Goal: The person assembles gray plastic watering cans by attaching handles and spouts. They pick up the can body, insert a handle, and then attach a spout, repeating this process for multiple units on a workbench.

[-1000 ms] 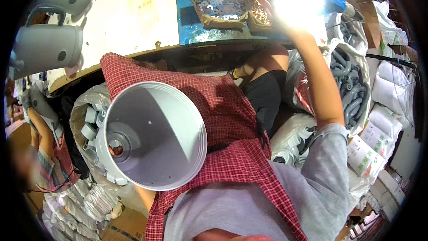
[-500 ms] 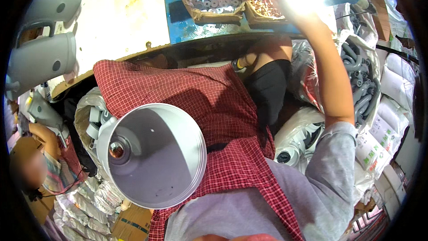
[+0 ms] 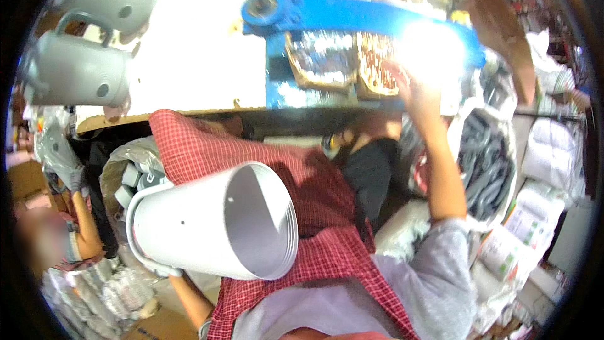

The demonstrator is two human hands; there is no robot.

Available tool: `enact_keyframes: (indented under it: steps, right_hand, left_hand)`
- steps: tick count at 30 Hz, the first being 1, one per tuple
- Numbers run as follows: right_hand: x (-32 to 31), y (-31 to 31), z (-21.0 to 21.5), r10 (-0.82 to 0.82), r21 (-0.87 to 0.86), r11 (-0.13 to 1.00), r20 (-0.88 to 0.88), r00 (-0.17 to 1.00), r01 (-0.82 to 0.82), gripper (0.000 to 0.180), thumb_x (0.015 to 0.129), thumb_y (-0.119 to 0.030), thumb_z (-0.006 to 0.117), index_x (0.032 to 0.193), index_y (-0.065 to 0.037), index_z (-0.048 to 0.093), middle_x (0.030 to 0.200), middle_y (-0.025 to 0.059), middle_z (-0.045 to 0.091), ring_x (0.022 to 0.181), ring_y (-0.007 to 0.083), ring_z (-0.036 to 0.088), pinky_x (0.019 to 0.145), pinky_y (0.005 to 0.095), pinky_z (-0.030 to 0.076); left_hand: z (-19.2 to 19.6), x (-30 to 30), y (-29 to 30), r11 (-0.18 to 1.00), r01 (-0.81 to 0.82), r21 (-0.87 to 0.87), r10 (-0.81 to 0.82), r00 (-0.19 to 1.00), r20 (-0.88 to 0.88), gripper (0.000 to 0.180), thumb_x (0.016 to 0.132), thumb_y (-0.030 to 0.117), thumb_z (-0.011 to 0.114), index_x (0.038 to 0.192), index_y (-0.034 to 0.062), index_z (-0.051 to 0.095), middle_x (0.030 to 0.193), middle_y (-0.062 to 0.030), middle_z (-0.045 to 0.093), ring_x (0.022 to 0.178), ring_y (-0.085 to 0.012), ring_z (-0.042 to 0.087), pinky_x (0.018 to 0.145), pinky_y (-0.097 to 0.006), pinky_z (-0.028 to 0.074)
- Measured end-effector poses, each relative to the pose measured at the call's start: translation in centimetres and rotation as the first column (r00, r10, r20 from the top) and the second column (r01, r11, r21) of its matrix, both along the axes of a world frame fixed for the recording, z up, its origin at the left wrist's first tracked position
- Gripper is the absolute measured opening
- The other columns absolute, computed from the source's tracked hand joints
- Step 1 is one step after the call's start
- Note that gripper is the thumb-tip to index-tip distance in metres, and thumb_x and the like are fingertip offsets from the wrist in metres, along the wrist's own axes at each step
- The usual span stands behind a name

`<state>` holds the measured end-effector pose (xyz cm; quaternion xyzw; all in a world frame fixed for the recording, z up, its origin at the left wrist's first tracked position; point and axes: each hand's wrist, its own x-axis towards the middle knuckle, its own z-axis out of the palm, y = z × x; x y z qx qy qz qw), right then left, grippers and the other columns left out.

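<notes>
Probably light, stiff bucket point(image 3: 192, 226); grasp by rim; left hand point(image 3: 166, 269) at base, right hand point(image 3: 418, 91) beside coppery bits point(image 3: 375, 66); cannot tell closure.

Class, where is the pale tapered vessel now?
In the head view, the vessel is left of centre, over the red checked apron, beside a bag of grey parts.

Pale grey bucket point(image 3: 189, 226), tipped sideways, opening rightward
</notes>
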<state>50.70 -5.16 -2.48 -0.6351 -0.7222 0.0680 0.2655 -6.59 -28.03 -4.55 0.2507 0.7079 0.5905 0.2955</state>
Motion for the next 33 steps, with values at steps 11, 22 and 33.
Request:
enact_keyframes:
  steps: [11, 22, 33]
  right_hand:
    - [-12.7, 9.3, 12.9, 0.386, 0.264, 0.909, -0.251, 0.888, -0.321, 0.019, 0.085, -0.019, 0.069, 0.089, -0.001, 0.065, 0.075, 0.0111, 0.068, 0.069, 0.0176, 0.067, 0.062, 0.0274, 0.05]
    - [-14.3, 10.0, 14.3, 0.331, 0.045, 0.943, -0.184, 0.925, -0.329, 0.021, 0.086, -0.021, 0.067, 0.087, 0.0, 0.063, 0.065, 0.0099, 0.066, 0.059, 0.0163, 0.066, 0.056, 0.0268, 0.049]
    - [-12.0, 4.9, 10.7, 0.3, 0.302, 0.926, -0.221, 0.928, -0.228, 0.014, 0.084, -0.009, 0.067, 0.097, -0.005, 0.067, 0.078, 0.0092, 0.067, 0.066, 0.0167, 0.067, 0.059, 0.0289, 0.051]
  left_hand:
    - [-4.7, -3.3, 0.6, 0.971, -0.027, 0.236, -0.009, 0.988, 0.152, 0.038, 0.099, 0.018, 0.043, 0.13, -0.0028, 0.048, 0.125, -0.0119, 0.055, 0.107, -0.0179, 0.057, 0.09, -0.03, 0.048]
    - [-3.5, -2.0, 1.8, 0.947, -0.182, 0.266, 0.111, 0.959, 0.259, 0.037, 0.099, 0.017, 0.043, 0.13, -0.0029, 0.049, 0.124, -0.012, 0.056, 0.106, -0.0182, 0.058, 0.09, -0.03, 0.048]
    - [-1.9, -1.3, 4.4, 0.917, -0.265, 0.298, 0.195, 0.949, 0.246, 0.037, 0.098, 0.016, 0.044, 0.129, -0.003, 0.05, 0.123, -0.0121, 0.057, 0.105, -0.0185, 0.058, 0.09, -0.03, 0.048]
